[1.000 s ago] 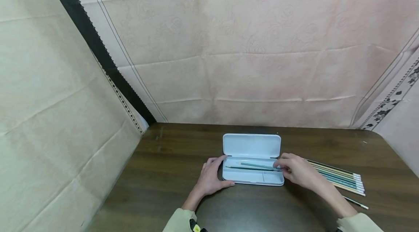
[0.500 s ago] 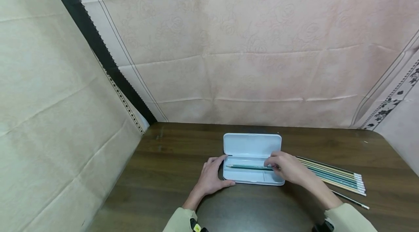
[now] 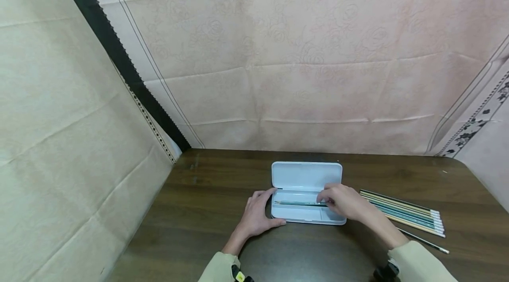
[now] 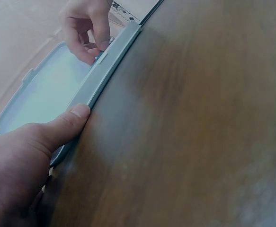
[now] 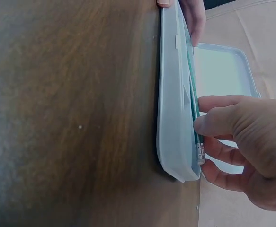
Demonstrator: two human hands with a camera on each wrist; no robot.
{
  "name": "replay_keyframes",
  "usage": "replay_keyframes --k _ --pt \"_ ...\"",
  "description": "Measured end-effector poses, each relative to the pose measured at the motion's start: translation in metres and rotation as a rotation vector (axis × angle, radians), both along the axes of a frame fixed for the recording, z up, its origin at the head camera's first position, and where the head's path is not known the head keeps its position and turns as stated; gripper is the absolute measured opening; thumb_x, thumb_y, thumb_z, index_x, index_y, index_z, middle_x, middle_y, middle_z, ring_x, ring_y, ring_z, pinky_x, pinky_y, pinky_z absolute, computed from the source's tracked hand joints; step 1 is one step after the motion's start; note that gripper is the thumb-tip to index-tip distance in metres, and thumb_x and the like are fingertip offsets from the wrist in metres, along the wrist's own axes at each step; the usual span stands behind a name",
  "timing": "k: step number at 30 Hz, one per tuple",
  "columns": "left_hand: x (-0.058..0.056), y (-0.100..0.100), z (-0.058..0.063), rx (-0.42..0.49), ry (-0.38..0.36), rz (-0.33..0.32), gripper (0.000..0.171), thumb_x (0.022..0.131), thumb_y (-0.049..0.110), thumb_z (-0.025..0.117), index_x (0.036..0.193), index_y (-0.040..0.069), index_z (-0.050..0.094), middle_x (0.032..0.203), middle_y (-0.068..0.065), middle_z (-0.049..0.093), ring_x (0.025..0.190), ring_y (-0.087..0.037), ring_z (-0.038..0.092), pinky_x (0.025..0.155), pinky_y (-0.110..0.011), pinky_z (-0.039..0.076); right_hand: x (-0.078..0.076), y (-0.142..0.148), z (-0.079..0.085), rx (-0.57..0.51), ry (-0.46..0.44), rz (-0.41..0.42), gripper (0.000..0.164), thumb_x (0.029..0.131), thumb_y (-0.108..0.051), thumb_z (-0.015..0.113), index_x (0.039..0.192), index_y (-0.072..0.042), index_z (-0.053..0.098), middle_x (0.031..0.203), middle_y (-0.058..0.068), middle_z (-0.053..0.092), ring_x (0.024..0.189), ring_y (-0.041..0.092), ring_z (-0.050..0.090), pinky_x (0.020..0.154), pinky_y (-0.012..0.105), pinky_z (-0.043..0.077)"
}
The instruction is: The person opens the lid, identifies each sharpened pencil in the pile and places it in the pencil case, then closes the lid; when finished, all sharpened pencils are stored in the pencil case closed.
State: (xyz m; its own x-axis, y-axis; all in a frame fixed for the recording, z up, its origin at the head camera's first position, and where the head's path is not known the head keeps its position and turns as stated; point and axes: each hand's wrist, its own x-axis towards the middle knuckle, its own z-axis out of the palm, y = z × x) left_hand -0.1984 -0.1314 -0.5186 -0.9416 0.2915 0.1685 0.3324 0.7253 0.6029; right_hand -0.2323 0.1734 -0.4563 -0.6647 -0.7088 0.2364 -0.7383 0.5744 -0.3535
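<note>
A pale blue pencil case (image 3: 296, 216) lies on the table with its lid (image 3: 306, 175) raised at the back. My left hand (image 3: 256, 215) grips the case's left end, thumb (image 4: 64, 126) against the front wall and fingertips by the back left corner. Over the right half of the case, my right hand (image 3: 343, 200) pinches a green pencil (image 5: 195, 101) between thumb and fingers. The pencil lies lengthwise along the case, its eraser end towards the right. In the head view its right part is hidden behind my right hand.
To the right, several pencils (image 3: 413, 215) in black, cream and green lie side by side, white eraser ends outward. A single dark pencil (image 3: 427, 243) lies apart, nearer the front. Patterned cloth (image 3: 310, 74) hangs behind the wooden table (image 3: 207, 193).
My right hand has moved left over the case, bringing the green pencil down alongside another pencil inside. The left hand has kept its place.
</note>
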Motion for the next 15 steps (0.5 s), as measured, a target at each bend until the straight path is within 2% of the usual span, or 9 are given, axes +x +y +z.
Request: replay_keyframes --k 8,15 --pt "0.0 0.0 0.0 0.001 -0.004 0.001 0.092 0.075 0.053 0.085 0.151 0.022 0.043 0.141 -0.003 0.052 0.127 -0.026 0.042 0.098 -0.051 0.037 0.0 0.0 0.001 -0.005 -0.019 -0.001 0.024 0.082 0.007 0.076 0.094 -0.014 0.078 0.086 -0.003 0.063 0.07 0.009 0.053 0.061 0.025 0.048" --pt "0.0 -0.001 0.0 0.01 -0.003 0.001 0.092 0.075 0.054 0.085 0.151 0.022 0.043 0.142 -0.003 0.051 0.127 -0.026 0.041 0.097 -0.051 0.037 0.007 0.02 0.006 -0.059 -0.017 -0.074 0.022 0.083 0.005 0.076 0.1 -0.008 0.077 0.092 0.002 0.068 0.073 0.009 0.057 0.066 0.026 0.054"
